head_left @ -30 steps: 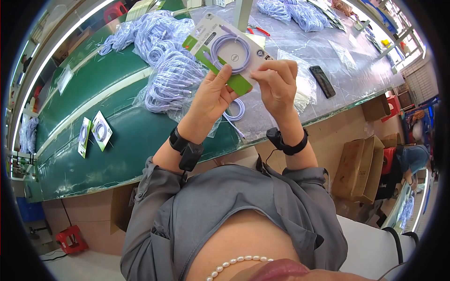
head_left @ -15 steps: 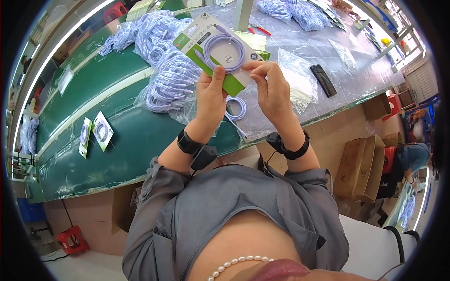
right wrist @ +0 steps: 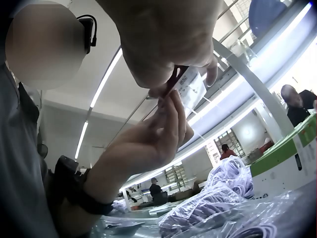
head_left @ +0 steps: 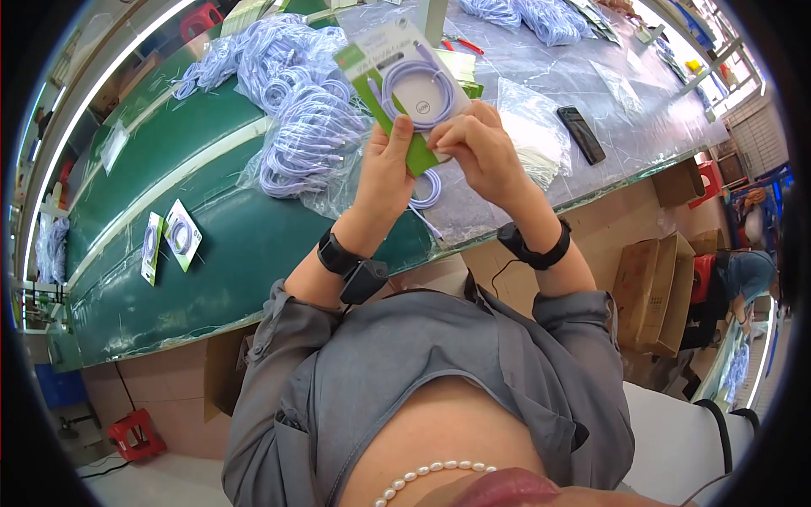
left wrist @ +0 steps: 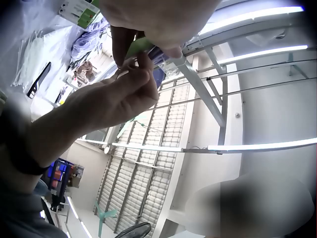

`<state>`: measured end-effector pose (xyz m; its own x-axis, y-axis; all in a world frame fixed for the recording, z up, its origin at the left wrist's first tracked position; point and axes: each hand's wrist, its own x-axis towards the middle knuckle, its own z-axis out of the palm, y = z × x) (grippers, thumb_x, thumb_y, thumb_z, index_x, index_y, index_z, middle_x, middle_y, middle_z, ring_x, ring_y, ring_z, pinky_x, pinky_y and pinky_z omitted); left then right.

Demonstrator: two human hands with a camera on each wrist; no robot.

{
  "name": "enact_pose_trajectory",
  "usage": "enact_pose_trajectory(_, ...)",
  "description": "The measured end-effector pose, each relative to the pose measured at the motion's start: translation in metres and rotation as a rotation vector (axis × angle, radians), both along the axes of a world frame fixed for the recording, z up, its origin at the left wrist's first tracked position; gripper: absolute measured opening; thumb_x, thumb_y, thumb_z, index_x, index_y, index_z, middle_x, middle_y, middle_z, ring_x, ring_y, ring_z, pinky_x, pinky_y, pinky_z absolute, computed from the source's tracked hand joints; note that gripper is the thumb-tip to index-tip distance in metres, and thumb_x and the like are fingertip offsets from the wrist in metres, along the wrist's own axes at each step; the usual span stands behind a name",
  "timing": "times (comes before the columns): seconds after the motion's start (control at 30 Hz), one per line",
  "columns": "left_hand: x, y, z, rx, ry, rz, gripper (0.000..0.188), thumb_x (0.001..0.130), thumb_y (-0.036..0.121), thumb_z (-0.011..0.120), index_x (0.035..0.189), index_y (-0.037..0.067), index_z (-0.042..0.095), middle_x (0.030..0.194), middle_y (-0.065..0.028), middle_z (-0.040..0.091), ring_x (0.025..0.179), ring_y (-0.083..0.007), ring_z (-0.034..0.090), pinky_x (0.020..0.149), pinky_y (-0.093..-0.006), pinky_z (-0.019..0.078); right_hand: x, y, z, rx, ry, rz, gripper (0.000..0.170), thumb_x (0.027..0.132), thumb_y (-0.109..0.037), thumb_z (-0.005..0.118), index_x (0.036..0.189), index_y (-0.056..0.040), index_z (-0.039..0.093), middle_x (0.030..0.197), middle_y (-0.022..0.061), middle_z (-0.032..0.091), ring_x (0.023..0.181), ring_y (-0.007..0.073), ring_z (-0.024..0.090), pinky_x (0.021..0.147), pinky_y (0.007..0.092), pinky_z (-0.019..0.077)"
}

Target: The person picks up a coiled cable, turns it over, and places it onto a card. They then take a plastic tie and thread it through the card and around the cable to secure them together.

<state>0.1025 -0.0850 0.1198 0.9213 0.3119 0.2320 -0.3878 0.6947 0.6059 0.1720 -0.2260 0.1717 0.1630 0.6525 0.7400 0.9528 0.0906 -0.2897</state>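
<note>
A USB-C cable retail card (head_left: 420, 148), white and green with a coiled lilac cable (head_left: 420, 93) on its front, is held up over the table in the head view. My left hand (head_left: 389, 173) grips its lower left part, thumb across the front and fingers behind. My right hand (head_left: 483, 152) has its thumb and fingertips pinched together at the card's lower right edge. In the left wrist view only a green strip of the card (left wrist: 138, 47) shows between the hands. Its back (right wrist: 190, 91) appears in the right wrist view.
Bagged lilac cables (head_left: 308, 127) lie heaped behind my left hand. One loose coiled cable (head_left: 428, 190) rests beneath the card. Two finished-looking cable cards (head_left: 182, 235) lie at left. A phone (head_left: 581, 135), white ties (head_left: 541, 152) and red-handled pliers (head_left: 463, 45) are on the grey side.
The card dipped left and tilted, then swung back slightly right. My right hand's fingertips moved down along the card toward its lower right edge, near my left thumb.
</note>
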Motion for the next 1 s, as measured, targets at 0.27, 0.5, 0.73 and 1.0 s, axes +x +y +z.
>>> enact_pose_trajectory(0.27, 0.003, -0.003, 0.007, 0.117, -0.031, 0.156, 0.031, 0.093, 0.029, 0.054, 0.114, 0.006, 0.051, 0.106, -0.0049, 0.059, 0.091, -0.0128, 0.061, 0.075, -0.0267, 0.0538, -0.019, 0.007, -0.015, 0.352, 0.213, -0.237, 0.010, 0.082, 0.004, 0.059, 0.086, -0.0032, 0.052, 0.093, 0.0081, 0.066, 0.085, 0.0261, 0.055, 0.077, 0.0334, 0.0441)
enact_pose_trajectory(0.5, 0.010, -0.001, -0.005, 0.176, 0.009, 0.229, 0.030, 0.095, 0.031, 0.050, 0.110, 0.005, 0.052, 0.103, -0.0071, 0.061, 0.086, -0.0158, 0.064, 0.069, -0.0300, 0.0568, -0.020, 0.009, -0.015, 0.193, 0.167, -0.251, 0.008, 0.083, 0.002, 0.058, 0.085, -0.0025, 0.052, 0.092, 0.0087, 0.066, 0.080, 0.0251, 0.054, 0.077, 0.0333, 0.0437)
enact_pose_trajectory(0.73, 0.005, -0.004, -0.009, 0.235, 0.062, 0.193, 0.032, 0.095, 0.032, 0.051, 0.111, 0.004, 0.052, 0.100, -0.0059, 0.061, 0.086, -0.0134, 0.062, 0.073, -0.0267, 0.0538, -0.010, 0.002, -0.017, 0.077, 0.135, -0.248, 0.007, 0.082, 0.000, 0.059, 0.083, -0.0038, 0.053, 0.090, 0.0081, 0.065, 0.079, 0.0235, 0.054, 0.080, 0.0333, 0.0409)
enact_pose_trajectory(1.0, 0.018, -0.012, -0.017, 0.595, 0.005, 0.554, 0.033, 0.094, 0.031, 0.054, 0.110, 0.002, 0.051, 0.098, -0.0037, 0.059, 0.086, -0.0107, 0.056, 0.073, -0.0242, 0.0475, -0.026, 0.015, -0.036, 0.196, 0.231, -0.378, 0.007, 0.082, -0.002, 0.060, 0.086, -0.0033, 0.054, 0.090, 0.0078, 0.064, 0.082, 0.0245, 0.055, 0.080, 0.0332, 0.0411)
